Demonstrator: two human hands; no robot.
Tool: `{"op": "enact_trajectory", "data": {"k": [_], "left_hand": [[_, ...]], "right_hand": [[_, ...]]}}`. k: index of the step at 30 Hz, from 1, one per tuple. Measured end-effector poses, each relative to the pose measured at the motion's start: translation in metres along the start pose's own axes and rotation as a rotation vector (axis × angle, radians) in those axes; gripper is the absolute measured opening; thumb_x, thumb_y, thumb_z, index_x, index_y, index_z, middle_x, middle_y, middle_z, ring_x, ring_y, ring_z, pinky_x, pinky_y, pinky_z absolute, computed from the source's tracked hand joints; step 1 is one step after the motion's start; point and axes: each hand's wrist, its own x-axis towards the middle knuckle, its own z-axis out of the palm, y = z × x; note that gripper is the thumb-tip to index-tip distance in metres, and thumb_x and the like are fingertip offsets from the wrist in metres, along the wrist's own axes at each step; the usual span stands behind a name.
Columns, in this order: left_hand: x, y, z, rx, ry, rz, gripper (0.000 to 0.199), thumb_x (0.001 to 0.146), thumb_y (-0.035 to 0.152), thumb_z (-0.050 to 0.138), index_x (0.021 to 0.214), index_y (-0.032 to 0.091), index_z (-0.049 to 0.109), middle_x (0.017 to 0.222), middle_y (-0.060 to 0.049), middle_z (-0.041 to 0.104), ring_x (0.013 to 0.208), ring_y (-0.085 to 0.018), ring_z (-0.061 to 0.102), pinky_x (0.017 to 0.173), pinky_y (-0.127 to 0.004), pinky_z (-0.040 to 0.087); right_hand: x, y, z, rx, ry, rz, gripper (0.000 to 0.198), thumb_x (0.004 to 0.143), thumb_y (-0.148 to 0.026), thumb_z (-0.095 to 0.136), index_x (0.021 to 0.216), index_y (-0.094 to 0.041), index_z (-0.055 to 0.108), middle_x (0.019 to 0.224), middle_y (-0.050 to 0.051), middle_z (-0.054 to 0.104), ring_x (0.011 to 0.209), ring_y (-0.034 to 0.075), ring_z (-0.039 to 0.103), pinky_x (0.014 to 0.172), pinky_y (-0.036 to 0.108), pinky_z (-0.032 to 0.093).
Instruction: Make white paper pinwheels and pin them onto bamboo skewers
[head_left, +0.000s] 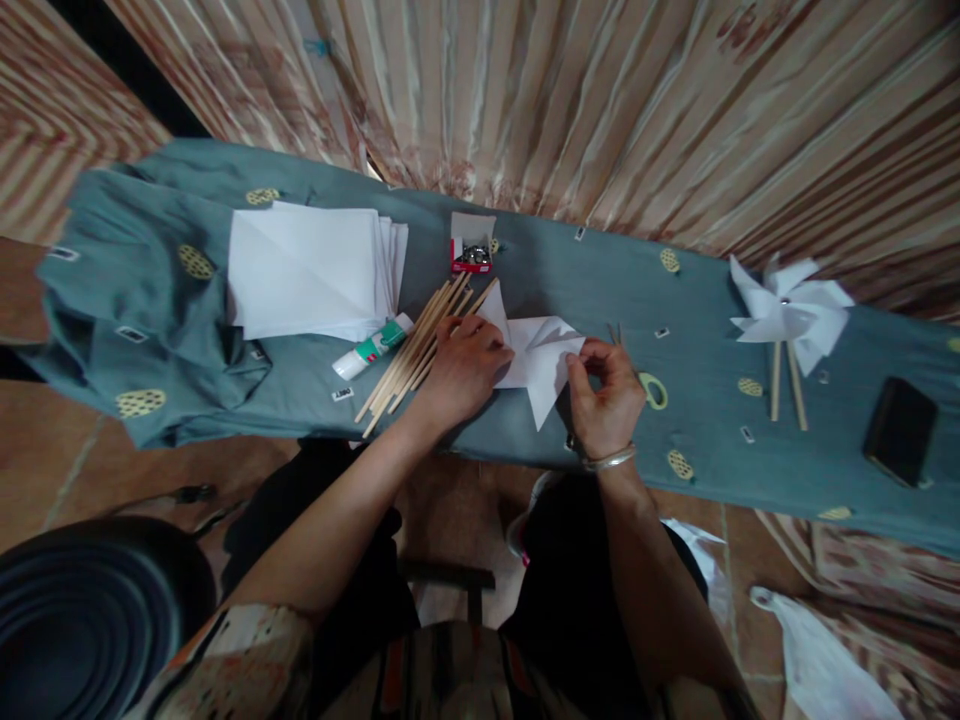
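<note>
A white paper pinwheel [534,352], its sheet cut and folded into points, lies before me on the cloth-covered table. My left hand [471,362] grips its left side with curled fingers. At the right edge, thumb and fingertips of my right hand [606,392] pinch a paper corner. Wooden sticks [409,360] lie in a loose bundle, partly behind my left hand. A green and white glue tube [373,346] rests beside them. Scissors with a yellow-green handle [654,391] lie just right of my right hand, which partly hides them.
White paper sheets [304,270] are stacked at the left. Behind the sticks stands an open red and white box [472,243] of small metal pieces. Finished pinwheels on sticks [787,305] and a dark phone-like object [900,430] lie right. A black stool [97,620] stands lower left.
</note>
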Motion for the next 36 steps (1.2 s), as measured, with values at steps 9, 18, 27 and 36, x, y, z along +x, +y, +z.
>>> {"op": "enact_trajectory", "data": {"k": [9, 18, 27, 36], "left_hand": [[0.0, 0.0, 0.0, 0.008, 0.023, 0.018, 0.024, 0.093, 0.018, 0.049, 0.097, 0.022, 0.072, 0.102, -0.007, 0.066, 0.105, -0.027, 0.048, 0.092, -0.047, 0.03], [-0.001, -0.001, 0.003, -0.015, 0.057, 0.03, 0.022, 0.094, 0.023, 0.051, 0.099, 0.022, 0.073, 0.1, -0.007, 0.067, 0.105, -0.027, 0.049, 0.092, -0.047, 0.031], [0.0, 0.001, 0.0, -0.004, 0.029, 0.008, 0.023, 0.094, 0.024, 0.052, 0.1, 0.022, 0.074, 0.102, -0.008, 0.068, 0.107, -0.027, 0.051, 0.092, -0.048, 0.033], [-0.001, -0.001, 0.002, -0.017, 0.035, 0.008, 0.023, 0.094, 0.024, 0.051, 0.101, 0.022, 0.073, 0.105, -0.008, 0.068, 0.107, -0.027, 0.05, 0.094, -0.049, 0.032]], "right_hand": [[0.001, -0.003, 0.006, -0.214, -0.14, -0.293, 0.02, 0.096, -0.024, 0.046, 0.095, -0.02, 0.065, 0.114, 0.01, 0.071, 0.102, 0.024, 0.063, 0.093, 0.044, 0.049], [-0.008, -0.004, 0.016, -0.273, -0.148, -0.432, 0.021, 0.096, -0.021, 0.05, 0.1, -0.017, 0.07, 0.115, 0.011, 0.072, 0.098, 0.023, 0.063, 0.089, 0.04, 0.054], [-0.009, -0.004, 0.02, -0.275, -0.158, -0.465, 0.021, 0.095, -0.018, 0.05, 0.099, -0.018, 0.071, 0.112, 0.011, 0.072, 0.095, 0.024, 0.063, 0.085, 0.039, 0.056], [-0.009, -0.003, 0.021, -0.28, -0.176, -0.478, 0.022, 0.095, -0.017, 0.049, 0.098, -0.017, 0.071, 0.112, 0.011, 0.072, 0.094, 0.023, 0.063, 0.086, 0.038, 0.056]]}}
